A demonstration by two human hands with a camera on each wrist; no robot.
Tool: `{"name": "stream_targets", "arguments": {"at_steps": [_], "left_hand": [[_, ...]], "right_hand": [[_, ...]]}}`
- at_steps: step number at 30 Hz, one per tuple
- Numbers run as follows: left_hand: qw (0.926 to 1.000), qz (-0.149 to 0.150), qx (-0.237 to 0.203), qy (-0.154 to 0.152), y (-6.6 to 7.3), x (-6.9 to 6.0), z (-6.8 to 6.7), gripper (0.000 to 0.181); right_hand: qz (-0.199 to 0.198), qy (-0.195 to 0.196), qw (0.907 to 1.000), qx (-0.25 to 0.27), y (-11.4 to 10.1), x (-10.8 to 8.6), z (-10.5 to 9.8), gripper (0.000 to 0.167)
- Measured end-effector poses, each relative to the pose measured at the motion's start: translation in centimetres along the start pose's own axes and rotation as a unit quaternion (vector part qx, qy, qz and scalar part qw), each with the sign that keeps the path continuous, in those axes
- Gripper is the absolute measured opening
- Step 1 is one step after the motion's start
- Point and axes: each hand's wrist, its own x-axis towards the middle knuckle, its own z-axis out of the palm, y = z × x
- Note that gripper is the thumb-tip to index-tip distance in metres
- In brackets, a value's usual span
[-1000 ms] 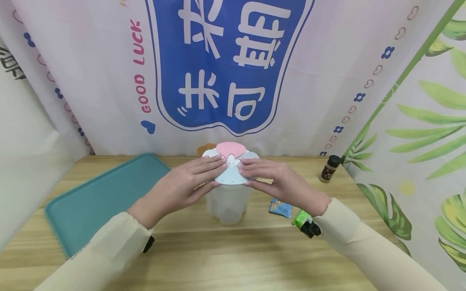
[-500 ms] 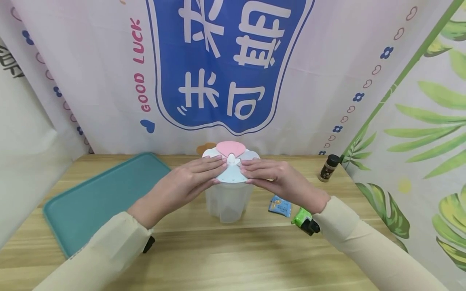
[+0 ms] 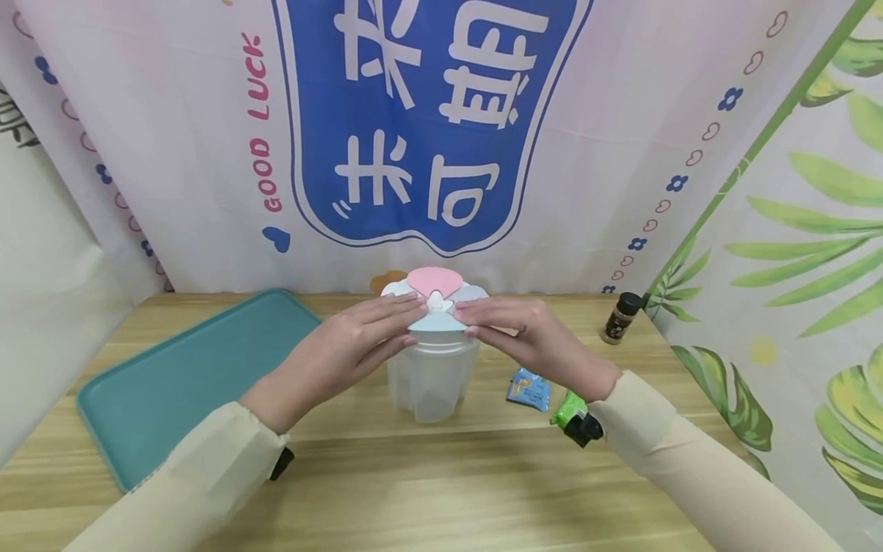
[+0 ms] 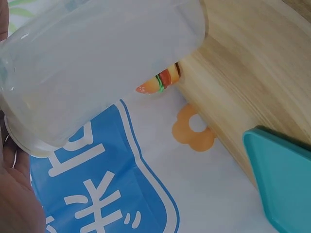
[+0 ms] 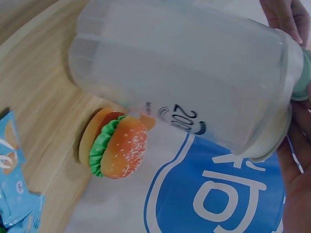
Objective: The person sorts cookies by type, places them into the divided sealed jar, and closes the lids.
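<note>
A translucent canister (image 3: 433, 383) stands upright on the table, topped by a flower-shaped lid (image 3: 436, 282) with pink, white and pale blue parts. My left hand (image 3: 352, 341) lies over the lid's left side with its fingers extended, and the thumb is at the front edge. Mirroring it, my right hand (image 3: 534, 337) lays straight fingers on the right side, its thumb touching the pale blue front part. In the right wrist view, a greenish piece of lid (image 5: 302, 75) sticks out between the hands. The underside of my fingers is partly hidden.
Behind the canister sits a toy hamburger (image 5: 114, 143). A teal tray (image 3: 200, 376) lies at the left. Rightward are a blue snack packet (image 3: 530, 389), a green packet (image 3: 569, 406) and a black-capped seasoning bottle (image 3: 622, 318). A printed cloth (image 3: 586, 192) hangs behind.
The pale blue front part looks shorter, its front edge higher, and more canister rim shows below it. My right thumb has moved up slightly. Both hands otherwise stay on the lid.
</note>
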Motion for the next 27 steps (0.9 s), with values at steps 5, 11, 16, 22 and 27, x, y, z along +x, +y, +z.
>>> {"name": "stream_targets", "arguments": {"at_steps": [5, 11, 16, 22, 27], "left_hand": [[0.9999, -0.009, -0.003, 0.007, 0.0, 0.0, 0.1, 0.056], [0.9995, -0.031, -0.01, 0.002, 0.1, 0.0, 0.1, 0.061], [0.9983, -0.054, -0.017, -0.009, 0.3, 0.1, 0.0, 0.064], [0.9974, -0.068, -0.02, -0.007, 0.4, 0.3, 0.0, 0.07], [0.9962, -0.082, -0.028, -0.011, 0.5, 0.3, 0.0, 0.078]], "right_hand": [[0.033, 0.013, 0.9991, 0.022, -0.3, 0.6, -0.1, 0.026], [0.084, 0.035, 0.9945, 0.052, -0.2, 0.9, 0.0, 0.018], [0.101, 0.061, 0.9905, 0.07, 0.0, 1.1, 0.1, 0.016], [0.134, 0.078, 0.9834, 0.095, 0.3, 1.7, 0.0, 0.017], [0.161, 0.076, 0.9792, 0.097, 0.3, 2.1, -0.1, 0.019]]}}
